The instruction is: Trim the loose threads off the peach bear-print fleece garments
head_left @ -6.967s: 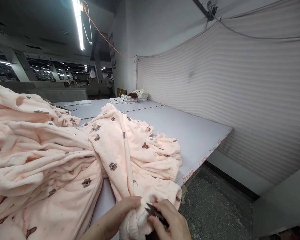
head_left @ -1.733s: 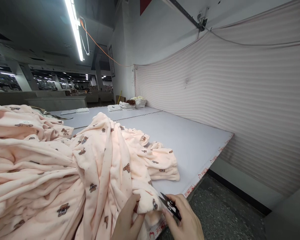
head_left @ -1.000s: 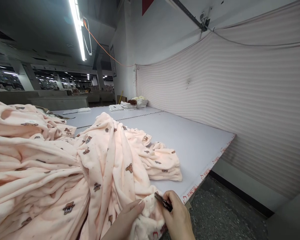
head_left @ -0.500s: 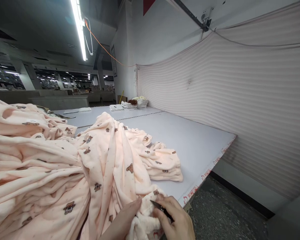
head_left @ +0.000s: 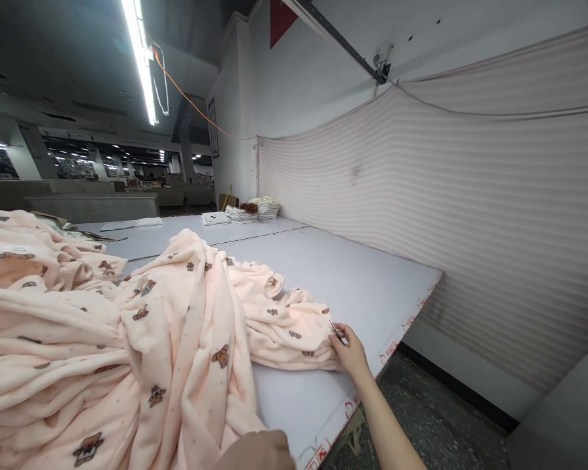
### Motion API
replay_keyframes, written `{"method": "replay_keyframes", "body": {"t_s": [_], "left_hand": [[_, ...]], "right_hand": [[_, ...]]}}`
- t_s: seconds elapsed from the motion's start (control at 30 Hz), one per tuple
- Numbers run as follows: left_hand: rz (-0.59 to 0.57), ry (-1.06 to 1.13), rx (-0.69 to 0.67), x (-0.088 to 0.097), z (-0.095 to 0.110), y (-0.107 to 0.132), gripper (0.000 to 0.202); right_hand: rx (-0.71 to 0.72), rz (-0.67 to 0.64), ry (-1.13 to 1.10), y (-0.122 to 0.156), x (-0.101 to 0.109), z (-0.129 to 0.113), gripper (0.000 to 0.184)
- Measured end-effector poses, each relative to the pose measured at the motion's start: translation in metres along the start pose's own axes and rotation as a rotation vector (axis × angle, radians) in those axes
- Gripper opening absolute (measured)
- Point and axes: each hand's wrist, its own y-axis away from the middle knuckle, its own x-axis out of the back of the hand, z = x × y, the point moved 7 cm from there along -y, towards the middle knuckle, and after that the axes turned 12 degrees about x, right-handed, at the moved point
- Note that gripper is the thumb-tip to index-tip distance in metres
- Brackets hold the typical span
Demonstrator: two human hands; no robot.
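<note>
A big heap of pink fleece garments printed with small brown bears covers the left half of the grey table. My right hand reaches forward and grips the edge of a folded pink garment lying on the table, with small black thread snips sticking up from its fingers. My left hand is at the bottom edge, closed against the fleece hanging near the table's front edge; its fingers are mostly hidden.
A striped pink fabric sheet hangs along the right wall. Stacks of folded pieces sit at the table's far end. The table's front edge drops to a dark speckled floor. More work tables stand far left.
My right hand left the cuff near the table edge and moved forward to the folded garment, still carrying the snips. My left hand dropped lower in view.
</note>
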Motion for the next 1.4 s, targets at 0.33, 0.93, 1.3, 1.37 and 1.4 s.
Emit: {"method": "replay_keyframes", "body": {"t_s": [0.33,0.93,1.3,1.37,1.4], "left_hand": [[0.178,0.815,-0.059,-0.006,0.022,-0.052,0.056],[0.581,0.377,-0.081,0.021,0.017,0.014,0.053],[0.702,0.313,-0.219,0.024,0.023,0.035,0.014],[0.703,0.323,-0.246,0.023,0.025,0.036,0.014],[0.705,0.325,-0.257,0.023,0.025,0.037,0.015]], "right_hand": [[-0.071,-0.114,-0.370,0.108,-0.030,-0.066,0.053],[0.410,-0.085,0.167,0.142,-0.026,-0.109,0.036],[0.358,-0.357,0.399,0.150,-0.010,-0.121,0.025],[0.427,-0.343,0.448,0.150,-0.011,-0.131,0.027],[0.453,-0.338,0.475,0.149,-0.012,-0.135,0.027]]}}
